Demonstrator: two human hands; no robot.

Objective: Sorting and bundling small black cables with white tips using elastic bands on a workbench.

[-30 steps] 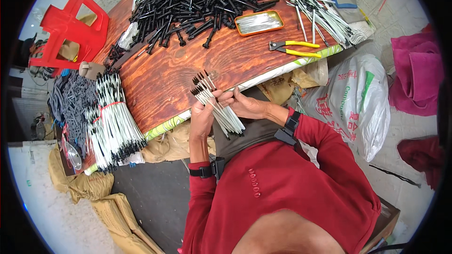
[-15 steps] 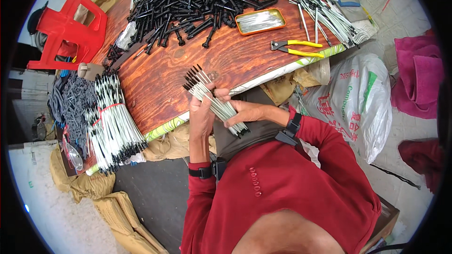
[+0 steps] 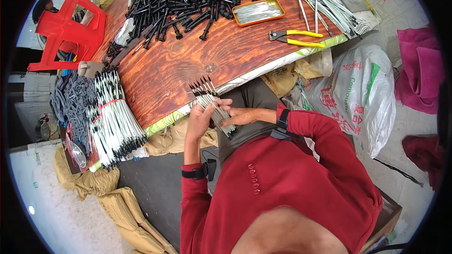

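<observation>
Turned steeper since half a second ago, the bundle of white sticks (image 3: 205, 98) is at the near edge of the worktop (image 3: 172, 73). I see the left hand (image 3: 201, 116) pinching it; the right hand (image 3: 245, 115) touches its lower part, whether it pinches, I cannot tell.

Lighting was bright, shadows soft. Tabletop (image 3: 169, 82) was evenly lit; its near edge bowed under fisheye distortion. Pale floor (image 3: 70, 216) at near left ran close to white, a small glare spot (image 3: 32, 210) by the rim. Plastic bag (image 3: 369, 113) at right carried highlights. Held rods (image 3: 203, 96) read fairly sharp. Black vignette enclosed the view, blue-fringed at left.
</observation>
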